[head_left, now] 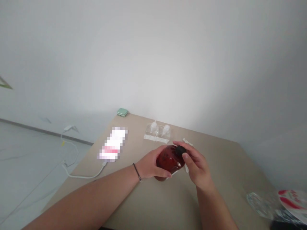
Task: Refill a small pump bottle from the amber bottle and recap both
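Over the beige table point(153, 204), the left hand point(150, 163) closes around a dark red bottle point(170, 161) of dark contents, and the partly curled right hand point(196, 166) grips its black cap point(180, 150). Beyond them, a clear plastic tray point(157, 132) holds two small translucent pieces.

On a beige worktop point(153, 206), a blurred white-and-pink object point(112, 143) with a white cable point(96, 174) is laid left of the left hand point(150, 163). A clear blister pack point(157, 132) is set beyond the hands, a green case point(122, 112) at the far edge, and a crinkled plastic wrapper point(261, 204) right of the right hand point(195, 166).
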`<state>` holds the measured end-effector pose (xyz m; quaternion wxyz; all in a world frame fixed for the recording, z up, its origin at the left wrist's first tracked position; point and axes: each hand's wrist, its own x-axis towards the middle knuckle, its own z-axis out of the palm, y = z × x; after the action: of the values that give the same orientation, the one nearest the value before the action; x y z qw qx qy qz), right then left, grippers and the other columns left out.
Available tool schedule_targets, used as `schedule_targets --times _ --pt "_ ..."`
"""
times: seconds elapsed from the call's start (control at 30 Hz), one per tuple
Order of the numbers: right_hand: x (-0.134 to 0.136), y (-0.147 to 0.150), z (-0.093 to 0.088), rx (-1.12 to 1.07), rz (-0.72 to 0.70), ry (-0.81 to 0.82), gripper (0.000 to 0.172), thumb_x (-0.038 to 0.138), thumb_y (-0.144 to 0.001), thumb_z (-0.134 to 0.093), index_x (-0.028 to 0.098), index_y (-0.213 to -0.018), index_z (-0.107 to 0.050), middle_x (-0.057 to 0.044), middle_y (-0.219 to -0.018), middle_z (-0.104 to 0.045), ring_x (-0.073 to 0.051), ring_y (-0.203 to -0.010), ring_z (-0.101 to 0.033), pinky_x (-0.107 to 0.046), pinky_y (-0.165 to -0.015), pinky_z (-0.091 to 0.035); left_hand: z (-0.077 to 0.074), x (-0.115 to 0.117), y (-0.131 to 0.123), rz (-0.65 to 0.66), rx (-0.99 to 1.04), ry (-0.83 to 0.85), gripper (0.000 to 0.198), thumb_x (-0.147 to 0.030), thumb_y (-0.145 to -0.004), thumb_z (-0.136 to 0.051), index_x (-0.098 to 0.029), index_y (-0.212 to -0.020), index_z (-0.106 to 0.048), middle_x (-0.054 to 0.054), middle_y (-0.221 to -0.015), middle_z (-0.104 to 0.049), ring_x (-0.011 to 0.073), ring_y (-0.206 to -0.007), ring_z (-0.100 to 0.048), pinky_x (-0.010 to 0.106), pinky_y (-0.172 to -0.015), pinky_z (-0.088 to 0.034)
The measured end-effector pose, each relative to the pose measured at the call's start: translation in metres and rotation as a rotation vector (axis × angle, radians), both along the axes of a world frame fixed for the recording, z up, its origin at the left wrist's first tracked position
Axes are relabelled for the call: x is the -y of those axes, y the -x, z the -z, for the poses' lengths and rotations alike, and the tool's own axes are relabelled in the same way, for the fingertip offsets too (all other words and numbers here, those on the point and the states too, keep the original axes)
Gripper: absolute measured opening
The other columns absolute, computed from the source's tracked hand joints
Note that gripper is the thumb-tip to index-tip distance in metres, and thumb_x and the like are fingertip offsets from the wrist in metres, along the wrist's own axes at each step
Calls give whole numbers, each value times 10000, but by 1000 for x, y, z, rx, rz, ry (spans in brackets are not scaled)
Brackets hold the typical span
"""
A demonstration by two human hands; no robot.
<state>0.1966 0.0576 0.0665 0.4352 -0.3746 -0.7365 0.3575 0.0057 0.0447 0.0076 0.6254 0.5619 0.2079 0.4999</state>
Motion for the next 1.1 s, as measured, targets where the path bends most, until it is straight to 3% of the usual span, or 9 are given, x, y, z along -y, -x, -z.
schedule_targets --times 0.1,0.3,0.47,0.67,0.77,0.83,0.9,1.0,1.1 --pt "0 -5 0 -24 -36 -11 306 438 -959 -573 309 -1204 -702 -64 -1237 -735 -238 -1119 -687 -390 -988 -527 0 0 -1 65 31 22 903 -412 -569 -931 -214 -1357 -536 115 -1270 -661 324 -1165 -632 500 -1041 -471" --pt "-3 -14 -4 13 -158 -42 268 416 -953 -589 291 -1161 -703 -79 -1225 -739 -258 -1259 -613 -444 -1089 -447 -3 2 -2 171 64 35 869 -404 -577 -933 -212 -1335 -555 114 -1228 -672 316 -1136 -645 487 -1028 -473" --pt "0 -1 7 -178 -37 30 319 505 -764 -791 275 -921 -636 -59 -1099 -747 -258 -1104 -670 -411 -975 -509 -3 3 -4 161 10 42 883 -434 -558 -935 -217 -1328 -563 103 -1207 -673 317 -1119 -647 509 -1027 -472" --pt "17 16 18 -425 -77 236 576 719 -844 -551 274 -1178 -700 -92 -1255 -702 -287 -1141 -640 -428 -961 -508 1 2 -7 142 70 31 930 -456 -551 -931 -198 -1359 -550 135 -1287 -644 362 -1221 -591 530 -1072 -434" --pt "15 16 19 -671 -109 422 484 684 -896 -494 297 -942 -780 -43 -1160 -759 -271 -1117 -665 -429 -956 -516 0 2 -7 161 89 35 908 -392 -542 -944 -197 -1344 -568 122 -1276 -653 356 -1207 -595 516 -1079 -421" --pt "12 17 19 -831 -125 514 482 611 -929 -498 296 -647 -730 -6 -983 -794 -258 -1099 -680 -439 -992 -502 0 2 -5 165 110 67 889 -362 -549 -944 -201 -1341 -572 113 -1269 -656 347 -1194 -601 498 -1071 -425" --pt "9 19 20 -917 -126 563 502 566 -934 -519 287 -544 -665 6 -895 -791 -257 -1075 -692 -460 -1026 -483 0 1 -5 151 132 104 867 -357 -557 -941 -194 -1329 -580 111 -1249 -663 342 -1175 -609 481 -1053 -436" --pt "8 22 21 -881 -67 575 359 590 -901 -557 310 -853 -775 -10 -1037 -781 -269 -1079 -685 -480 -1032 -475 2 1 -4 129 133 109 832 -355 -563 -940 -184 -1300 -595 109 -1222 -669 335 -1145 -616 459 -1020 -454" --pt "9 22 23 -777 -26 526 380 569 -860 -626 294 -1080 -767 -40 -1198 -740 -284 -1185 -626 -470 -1055 -450 5 -1 -4 132 123 93 817 -335 -578 -935 -187 -1302 -587 104 -1224 -664 321 -1129 -619 444 -1009 -457"
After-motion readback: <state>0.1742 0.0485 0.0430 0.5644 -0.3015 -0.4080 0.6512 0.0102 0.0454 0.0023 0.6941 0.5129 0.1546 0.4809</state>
